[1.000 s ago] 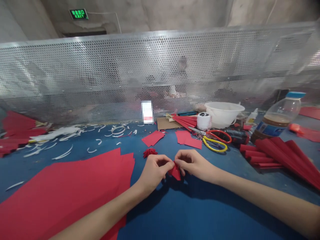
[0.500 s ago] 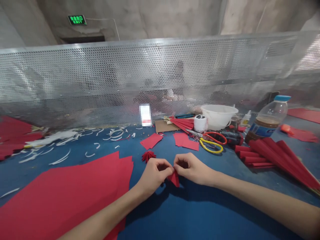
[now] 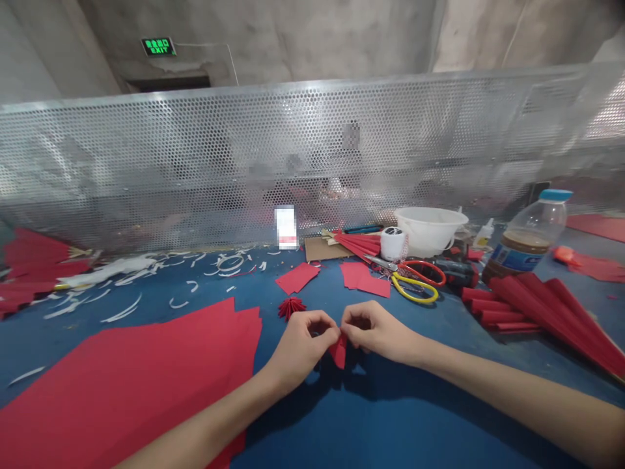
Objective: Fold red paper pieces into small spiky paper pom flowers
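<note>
From the head camera I see the left hand [image 3: 303, 342] and the right hand [image 3: 379, 331] over a blue table [image 3: 390, 420], thumbs and fingers of both pinched closed on a small red folded paper [image 3: 338, 356] between them. Their fingertips hide its top, so I cannot tell how it is folded. Just beyond the left hand sits a pleated red piece [image 3: 291, 307]. Large red sheets [image 3: 146, 365] run off the left edge. Shapes behind the perforated metal screen [image 3: 195, 150] are blurred.

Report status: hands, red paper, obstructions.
Left hand and right hand pinching small folded red paper. Lower part showing. Pleated red piece just beyond left hand, not blocking.
</note>
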`<state>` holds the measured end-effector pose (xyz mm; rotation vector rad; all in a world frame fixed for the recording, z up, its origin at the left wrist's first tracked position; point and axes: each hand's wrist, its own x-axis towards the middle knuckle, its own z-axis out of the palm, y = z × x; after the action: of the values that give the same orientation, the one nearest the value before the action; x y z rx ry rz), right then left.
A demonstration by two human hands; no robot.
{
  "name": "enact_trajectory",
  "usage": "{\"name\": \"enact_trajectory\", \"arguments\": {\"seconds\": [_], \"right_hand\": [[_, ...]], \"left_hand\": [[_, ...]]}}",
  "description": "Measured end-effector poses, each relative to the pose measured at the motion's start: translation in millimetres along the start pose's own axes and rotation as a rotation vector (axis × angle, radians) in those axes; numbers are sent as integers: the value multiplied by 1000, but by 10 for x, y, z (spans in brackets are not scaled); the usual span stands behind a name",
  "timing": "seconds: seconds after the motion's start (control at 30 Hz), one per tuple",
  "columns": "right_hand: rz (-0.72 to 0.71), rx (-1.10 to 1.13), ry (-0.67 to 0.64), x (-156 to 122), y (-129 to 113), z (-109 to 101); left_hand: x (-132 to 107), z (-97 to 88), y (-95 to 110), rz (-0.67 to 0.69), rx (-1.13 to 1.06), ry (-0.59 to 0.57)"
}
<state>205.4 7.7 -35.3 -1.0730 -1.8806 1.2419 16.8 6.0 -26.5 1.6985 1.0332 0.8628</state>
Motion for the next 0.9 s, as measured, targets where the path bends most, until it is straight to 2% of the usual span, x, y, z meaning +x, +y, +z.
{"name": "enact_trajectory", "arguments": {"seconds": [0.1, 0.2, 0.3, 0.4, 0.57, 0.67, 0.9], "right_hand": [[37, 91, -73, 7, 6, -25], [26, 121, -22, 13, 10, -32], [-3, 100, 86, 18, 4, -20], [-37, 85, 108, 23, -14, -10], [-81, 175, 80, 14, -53, -13], [-90, 130, 96, 2, -55, -19], [-48, 26, 117, 2, -34, -2]], "left_hand": [[-3, -1, -2, -2, -34, -63], [20, 4, -48, -25, -101, -65], [60, 7, -89, -38, -196, 15], [87, 3, -94, -34, -242, 114], [75, -4, -60, -3, -210, 106], [74, -7, -58, -5, -196, 133], [100, -26, -105, -81, -323, 228]]}}
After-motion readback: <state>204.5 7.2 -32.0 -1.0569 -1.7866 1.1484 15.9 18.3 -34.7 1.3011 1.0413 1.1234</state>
